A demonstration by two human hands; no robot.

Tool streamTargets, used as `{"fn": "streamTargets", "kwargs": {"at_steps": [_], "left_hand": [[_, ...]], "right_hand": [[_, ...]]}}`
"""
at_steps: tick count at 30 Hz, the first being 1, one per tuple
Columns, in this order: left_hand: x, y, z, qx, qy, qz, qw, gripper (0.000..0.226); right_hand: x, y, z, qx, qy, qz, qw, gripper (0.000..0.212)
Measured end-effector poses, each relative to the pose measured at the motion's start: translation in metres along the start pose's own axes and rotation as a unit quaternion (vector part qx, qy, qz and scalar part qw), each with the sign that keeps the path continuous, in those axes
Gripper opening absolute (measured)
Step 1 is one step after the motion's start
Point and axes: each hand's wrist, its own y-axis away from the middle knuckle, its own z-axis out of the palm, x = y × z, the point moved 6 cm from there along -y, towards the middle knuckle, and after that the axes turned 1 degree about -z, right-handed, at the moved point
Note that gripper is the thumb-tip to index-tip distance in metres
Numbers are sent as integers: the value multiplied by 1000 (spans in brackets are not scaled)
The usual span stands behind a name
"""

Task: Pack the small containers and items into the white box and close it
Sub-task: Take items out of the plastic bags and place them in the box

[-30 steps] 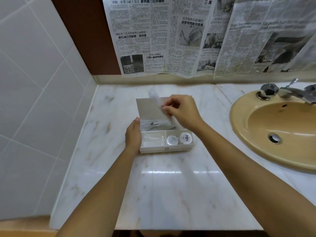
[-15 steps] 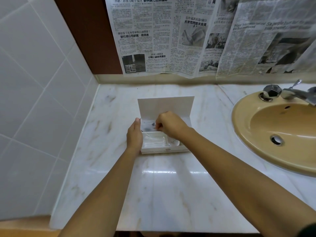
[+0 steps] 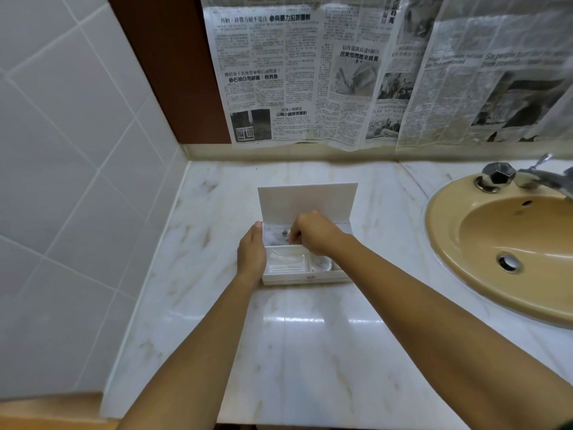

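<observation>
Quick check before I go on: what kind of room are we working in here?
Most likely a bathroom: a yellow basin with a chrome tap is set into a marble counter, beside a white tiled wall. Newspaper covers the wall behind.

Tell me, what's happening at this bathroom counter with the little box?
A person is packing a small white box on the marble counter beside a yellow sink. The left hand steadies the box's left side, while the right hand reaches into the back compartment, tucking in a clear packet. The lid stands open; cotton swabs lie in a front compartment.
</observation>
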Motion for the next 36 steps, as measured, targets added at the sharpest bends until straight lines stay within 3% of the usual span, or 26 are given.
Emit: {"fn": "streamTargets", "kwargs": {"at_steps": [6,9,12,15,19,21,24,29,31,36], "left_hand": [[6,3,-4,-3,-57,22,998,34],[11,3,-6,2,-74,29,997,41],[11,3,-7,-2,-71,6,997,45],[10,3,-5,-30,-53,-27,998,50],[5,-7,-7,-62,-49,-44,996,56],[-3,-14,-8,-79,-34,-63,994,60],[4,-7,-9,-103,-13,-89,991,50],[17,3,-5,-143,19,-105,984,37],[23,5,1,-165,22,-103,981,33],[33,5,12,-178,41,-116,976,27]], "right_hand": [[7,27,-6,57,-130,3,990,29],[11,50,-6,95,-195,3,976,34],[6,60,-2,123,-162,-22,979,38],[-6,57,10,66,-44,-26,997,47],[-20,49,19,20,38,-1,999,42],[-22,43,21,5,46,25,999,41],[-24,39,19,2,35,51,998,43],[-13,49,4,70,-77,53,993,40],[-2,63,-9,144,-167,61,973,33],[54,103,-38,308,-349,183,866,24]]}}
